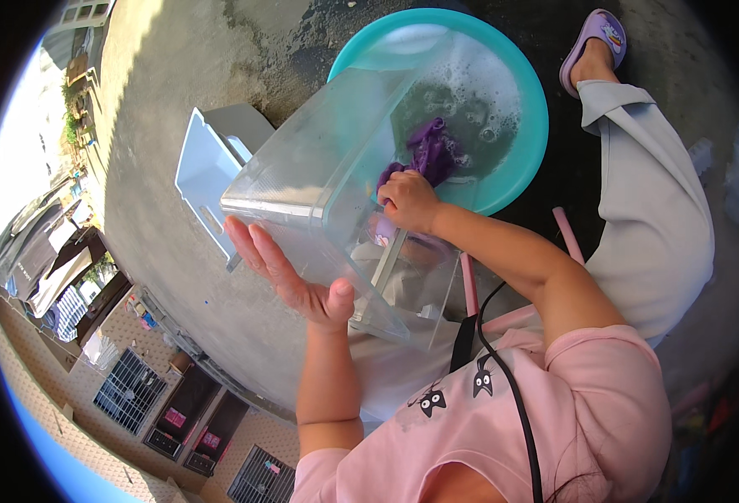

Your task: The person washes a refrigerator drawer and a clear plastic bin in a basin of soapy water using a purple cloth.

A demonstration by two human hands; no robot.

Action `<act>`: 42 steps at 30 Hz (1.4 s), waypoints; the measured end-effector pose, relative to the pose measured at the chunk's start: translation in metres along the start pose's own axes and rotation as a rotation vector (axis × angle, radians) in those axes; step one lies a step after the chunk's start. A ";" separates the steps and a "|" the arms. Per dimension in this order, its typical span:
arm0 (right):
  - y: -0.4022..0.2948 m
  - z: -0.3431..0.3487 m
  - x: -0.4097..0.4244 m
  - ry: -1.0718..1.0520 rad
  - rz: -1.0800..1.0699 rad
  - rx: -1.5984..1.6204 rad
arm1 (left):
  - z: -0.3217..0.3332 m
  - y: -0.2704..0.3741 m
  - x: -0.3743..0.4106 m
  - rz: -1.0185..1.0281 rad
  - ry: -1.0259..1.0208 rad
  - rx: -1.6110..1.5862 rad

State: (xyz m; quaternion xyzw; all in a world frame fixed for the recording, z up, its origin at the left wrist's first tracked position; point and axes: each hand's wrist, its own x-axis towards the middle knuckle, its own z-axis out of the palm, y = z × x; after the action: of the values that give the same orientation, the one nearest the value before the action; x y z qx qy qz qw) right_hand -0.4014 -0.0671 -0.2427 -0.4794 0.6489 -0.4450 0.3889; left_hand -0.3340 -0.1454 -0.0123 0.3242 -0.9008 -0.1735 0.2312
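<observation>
My right hand grips a wet purple cloth, which trails towards the soapy water of a round turquoise basin. A large clear plastic bin leans over the basin's near left side and reaches back above my lap. My left hand is raised at the bin's lower left side, its fingers straight and its thumb spread. The fingertips are at the bin's corner; how firmly they press on it cannot be told. Foam and bubbles float in the basin.
A light-blue plastic crate stands on the concrete left of the bin. Pink stool legs show beside my lap, and a black cable hangs over my shirt. My foot in a purple slipper is beyond the basin's right side.
</observation>
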 end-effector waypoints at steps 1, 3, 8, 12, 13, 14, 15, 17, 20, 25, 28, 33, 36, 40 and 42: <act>-0.015 0.001 -0.009 0.079 -0.128 0.090 | 0.001 0.000 0.000 -0.006 -0.004 0.003; -0.027 -0.004 -0.018 0.065 -0.170 0.176 | 0.002 0.000 0.000 -0.012 0.015 -0.018; 0.008 -0.005 0.006 0.142 -0.039 0.198 | 0.004 0.000 -0.003 -0.024 0.033 -0.051; 0.044 0.004 0.025 0.066 0.106 0.086 | 0.001 -0.002 -0.001 -0.021 0.025 -0.044; 0.049 0.003 0.029 0.065 0.121 0.066 | 0.001 -0.002 -0.001 -0.024 0.027 -0.054; 0.051 0.000 0.030 0.003 0.154 0.043 | 0.000 -0.002 -0.001 -0.014 0.024 -0.039; 0.049 -0.002 0.030 0.049 0.144 0.045 | 0.000 -0.003 0.000 -0.004 0.017 -0.022; 0.036 -0.009 0.026 0.036 0.191 0.049 | -0.001 -0.002 -0.001 0.009 0.010 -0.001; 0.003 -0.012 0.005 0.064 0.000 0.140 | 0.001 -0.002 -0.002 0.008 0.021 -0.014; -0.020 -0.003 -0.019 -0.016 -0.227 0.338 | 0.000 0.000 0.000 0.001 0.027 -0.035; 0.020 -0.014 -0.019 -0.047 -0.168 0.166 | 0.001 0.000 0.001 0.028 0.026 -0.021; 0.080 -0.032 0.000 -0.225 0.259 -0.163 | 0.001 -0.002 0.001 0.040 0.029 -0.016; 0.071 -0.033 -0.001 -0.201 0.303 -0.212 | 0.001 -0.003 0.002 0.034 0.035 -0.024; 0.036 -0.036 -0.005 -0.211 0.038 0.003 | 0.001 -0.003 0.003 0.028 0.045 -0.015; 0.031 -0.047 0.001 -0.294 -0.060 0.073 | 0.001 -0.003 0.004 0.049 0.044 -0.006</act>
State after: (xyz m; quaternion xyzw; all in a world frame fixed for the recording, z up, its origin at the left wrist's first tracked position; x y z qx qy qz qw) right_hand -0.4541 -0.0538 -0.2578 -0.5440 0.5536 -0.4047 0.4835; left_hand -0.3359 -0.1506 -0.0131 0.3048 -0.9026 -0.1635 0.2562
